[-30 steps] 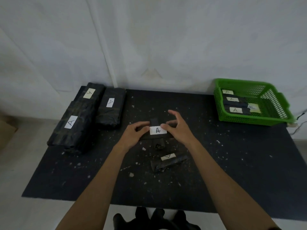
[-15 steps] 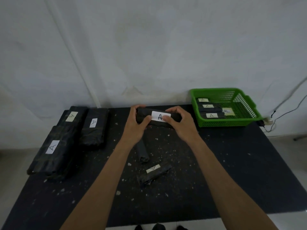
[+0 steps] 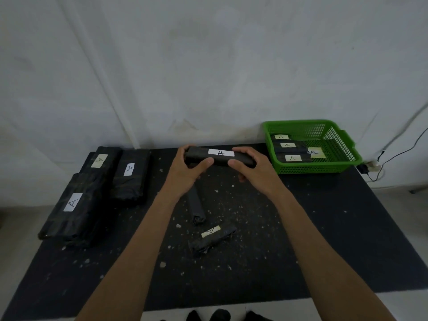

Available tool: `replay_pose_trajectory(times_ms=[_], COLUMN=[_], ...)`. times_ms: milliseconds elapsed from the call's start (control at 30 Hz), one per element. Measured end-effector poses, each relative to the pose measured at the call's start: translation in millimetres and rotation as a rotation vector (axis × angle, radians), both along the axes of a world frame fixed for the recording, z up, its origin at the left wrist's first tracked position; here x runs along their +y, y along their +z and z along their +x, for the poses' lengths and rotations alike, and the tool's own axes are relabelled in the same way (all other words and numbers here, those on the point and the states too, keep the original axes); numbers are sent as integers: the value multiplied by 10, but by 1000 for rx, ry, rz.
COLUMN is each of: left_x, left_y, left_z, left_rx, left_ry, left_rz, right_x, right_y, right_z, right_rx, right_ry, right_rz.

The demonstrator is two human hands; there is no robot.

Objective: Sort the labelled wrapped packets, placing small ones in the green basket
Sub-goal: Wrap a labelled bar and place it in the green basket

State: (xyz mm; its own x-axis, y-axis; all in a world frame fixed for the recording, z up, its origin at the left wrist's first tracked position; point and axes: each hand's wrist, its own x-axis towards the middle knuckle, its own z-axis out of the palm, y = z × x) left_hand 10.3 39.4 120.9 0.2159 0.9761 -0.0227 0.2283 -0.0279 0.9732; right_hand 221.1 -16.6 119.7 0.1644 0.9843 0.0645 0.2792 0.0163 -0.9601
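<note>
A small black wrapped packet (image 3: 220, 156) with a white "A" label is held above the black table. My left hand (image 3: 187, 169) grips its left end and my right hand (image 3: 253, 169) grips its right end. Two more small packets lie on the table: one without a visible label (image 3: 196, 206) below my left hand, one labelled (image 3: 212, 237) nearer to me. The green basket (image 3: 342, 144) stands at the back right, just right of my right hand, with three labelled small packets (image 3: 292, 158) inside.
Three large black packets labelled "A" (image 3: 74, 205) (image 3: 130, 173) (image 3: 100, 159) lie at the table's left side. White crumbs dot the black table (image 3: 324, 239). A white wall rises behind. A cable and plug (image 3: 370, 167) sit right of the basket.
Both hands lifted the labelled small packet off the table and carried it away from me, toward the back. The camera tilted up.
</note>
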Motion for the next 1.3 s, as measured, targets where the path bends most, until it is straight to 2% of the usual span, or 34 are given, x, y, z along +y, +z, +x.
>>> replay_pose_trajectory(times_ms=[167, 300, 500, 633, 767, 1000, 1133, 1233, 1300], left_x=[-22, -63, -83, -53, -31, -35, -58, -54, -35], left_y=[-13, -20, 37, 19, 40, 37, -29, -18, -3], left_z=[38, 60, 46, 9, -6, -43, -70, -78, -85], left_rx=[39, 66, 100, 44, 29, 120, 191, 205, 205], left_ry=[66, 85, -15, 37, 86, 73, -80, -47, -26], left_rz=[35, 67, 103, 163, 167, 178, 220, 273, 280], right_x=[23, 23, 34, 16, 26, 63, 82, 78, 65], right_y=[29, 26, 96, 130, 93, 63, 118, 151, 141], right_z=[-4, -28, -111, -136, -177, -226, -217, -188, -178], right_rx=[-6, -32, -34, 53, 46, 66, 121, 253, 272], right_ry=[-46, -66, -195, -116, -81, -94, -144, -28, 16], right_rz=[26, -36, -123, -109, -79, -74, -114, -185, -194])
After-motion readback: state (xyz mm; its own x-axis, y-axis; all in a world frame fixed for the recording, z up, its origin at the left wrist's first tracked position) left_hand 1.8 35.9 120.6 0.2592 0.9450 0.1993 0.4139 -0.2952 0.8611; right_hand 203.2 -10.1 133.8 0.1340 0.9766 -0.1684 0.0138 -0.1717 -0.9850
